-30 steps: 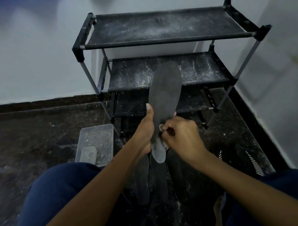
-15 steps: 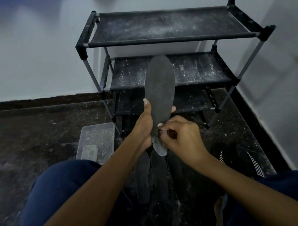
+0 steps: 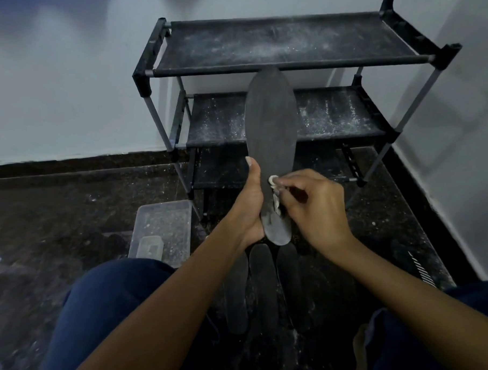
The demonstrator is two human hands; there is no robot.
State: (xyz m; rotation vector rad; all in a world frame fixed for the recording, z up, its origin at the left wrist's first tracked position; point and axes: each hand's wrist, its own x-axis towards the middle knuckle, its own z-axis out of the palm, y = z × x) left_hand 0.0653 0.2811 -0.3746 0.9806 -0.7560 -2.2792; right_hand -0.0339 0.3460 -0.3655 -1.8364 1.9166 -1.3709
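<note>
A dark grey shoe insole (image 3: 271, 133) stands upright in front of me, toe end up. My left hand (image 3: 248, 204) grips its lower part from the left, thumb along the edge. My right hand (image 3: 313, 207) pinches a small whitish wad of cloth (image 3: 274, 193) against the insole's face near the heel. Three more dark insoles (image 3: 262, 284) lie side by side on the floor below my hands.
A black three-tier shoe rack (image 3: 288, 65), dusted with white powder, stands against the wall ahead. A clear plastic box (image 3: 163, 230) sits on the dark speckled floor to the left. A black shoe with white stripes (image 3: 417, 264) lies at right. My blue-clad knees fill the bottom corners.
The insole has risen a little, its tip now reaching the rack's top shelf. My right hand has shifted slightly along the heel area with the cloth.
</note>
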